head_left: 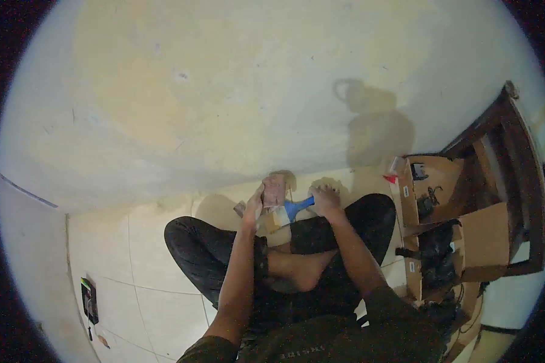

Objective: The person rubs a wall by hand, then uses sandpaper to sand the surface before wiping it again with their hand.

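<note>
1. The left hand grips a flat pinkish piece by its side, fingers closed along the edge; the piece is close to the foot of the wall, above the tiled floor.
2. The right hand is closed round the end of a brush's blue handle; the pale bristles point away from that hand, just beside the piece's near edge (whether they touch it, I cannot tell).
3. A small brownish object lies beside the left hand; what it is cannot be made out.
4. For good handling, the piece wants a steady hold at its rim, fingertips clear of its broad face; the brush would likely answer better to a grip nearer the bristles, as one so far back may let the head wobble.
5. Light, even pressure should suit the bristles; too hard a push could splay them or tip the piece.
</note>
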